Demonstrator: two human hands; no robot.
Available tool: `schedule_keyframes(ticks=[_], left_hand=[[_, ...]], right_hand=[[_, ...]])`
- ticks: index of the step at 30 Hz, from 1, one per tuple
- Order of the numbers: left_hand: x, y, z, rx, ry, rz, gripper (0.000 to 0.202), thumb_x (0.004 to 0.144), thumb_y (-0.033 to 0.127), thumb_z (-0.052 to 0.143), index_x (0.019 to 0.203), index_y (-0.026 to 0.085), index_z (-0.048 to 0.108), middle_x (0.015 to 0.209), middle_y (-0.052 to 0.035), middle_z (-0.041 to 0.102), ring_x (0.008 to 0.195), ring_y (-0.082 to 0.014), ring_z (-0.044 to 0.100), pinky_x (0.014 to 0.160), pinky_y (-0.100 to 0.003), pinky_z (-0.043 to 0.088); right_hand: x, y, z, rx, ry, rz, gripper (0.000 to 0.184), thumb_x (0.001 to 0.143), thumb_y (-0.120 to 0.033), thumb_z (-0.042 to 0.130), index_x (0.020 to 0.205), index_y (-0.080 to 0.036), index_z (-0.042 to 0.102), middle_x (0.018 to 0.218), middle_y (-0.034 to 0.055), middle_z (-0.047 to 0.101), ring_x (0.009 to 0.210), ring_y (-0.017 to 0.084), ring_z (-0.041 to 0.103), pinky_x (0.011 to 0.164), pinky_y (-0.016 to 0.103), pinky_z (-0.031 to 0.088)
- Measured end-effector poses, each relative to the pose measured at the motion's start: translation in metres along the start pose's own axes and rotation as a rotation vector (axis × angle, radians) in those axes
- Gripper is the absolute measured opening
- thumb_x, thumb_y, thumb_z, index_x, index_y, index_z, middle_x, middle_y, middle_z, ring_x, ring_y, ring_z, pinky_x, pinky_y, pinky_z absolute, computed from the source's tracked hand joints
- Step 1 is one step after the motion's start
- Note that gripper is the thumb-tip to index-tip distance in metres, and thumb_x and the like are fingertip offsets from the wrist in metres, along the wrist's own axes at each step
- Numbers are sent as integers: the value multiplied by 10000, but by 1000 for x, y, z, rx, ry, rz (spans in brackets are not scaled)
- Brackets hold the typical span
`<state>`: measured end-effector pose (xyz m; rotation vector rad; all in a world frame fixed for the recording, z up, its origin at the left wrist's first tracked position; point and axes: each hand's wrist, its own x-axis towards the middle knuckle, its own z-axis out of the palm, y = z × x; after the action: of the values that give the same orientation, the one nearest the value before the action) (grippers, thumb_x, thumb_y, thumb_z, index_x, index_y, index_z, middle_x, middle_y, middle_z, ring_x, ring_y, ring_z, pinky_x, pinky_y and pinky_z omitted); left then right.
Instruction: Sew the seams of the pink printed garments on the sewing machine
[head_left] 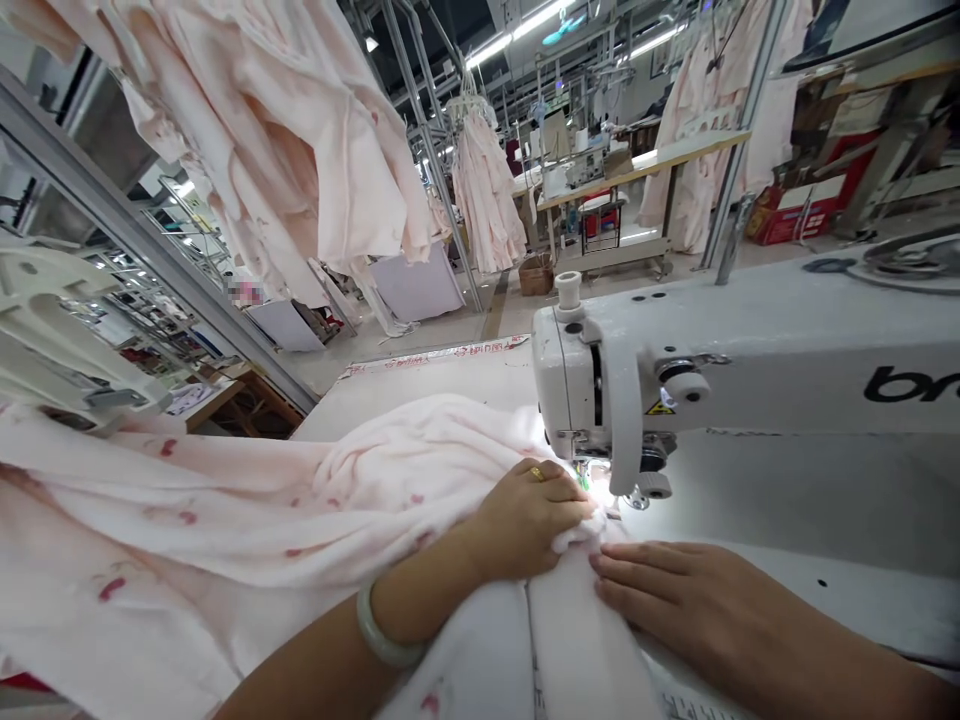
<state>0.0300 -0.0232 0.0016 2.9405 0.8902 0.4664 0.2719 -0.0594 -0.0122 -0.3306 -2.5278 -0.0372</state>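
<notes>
In the head view, with the clock laid over the whole scene, the cloth [442, 480], pale pink with small red marks, spreads in folds from nine o'clock round to six and runs up to the lit needle area of the sewing machine [750, 340] at three. The left hand [529, 525], between five and six, is half closed, its fingers curled over bunched cloth just beside the needle area; the thumb is hidden, so I cannot tell whether it pinches. It wears a ring [537, 474], and a bangle [379, 630] circles its wrist. The right hand [682, 595], at four, lies flat and open, fingertips touching the cloth's edge, gripping nothing. A white hanger [60, 310] sits at nine, pink garments [285, 140] hang at ten, a workbench [645, 170] stands between one and two, and a red box [795, 215] at two.
</notes>
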Motion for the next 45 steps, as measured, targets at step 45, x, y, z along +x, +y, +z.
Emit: schedule_keyframes(ticks=[45], left_hand=[[4,23,-13,197,-105,-101,190,991,232,496,1097,150,630,1048,-91,699,1085,-253,633,992,-404,466]], right_hand=[[-9,32,3,-118,-117,372,442,1047,-382,491,1477,-282,517,1025,54,749,957,270,707,996,497,478]])
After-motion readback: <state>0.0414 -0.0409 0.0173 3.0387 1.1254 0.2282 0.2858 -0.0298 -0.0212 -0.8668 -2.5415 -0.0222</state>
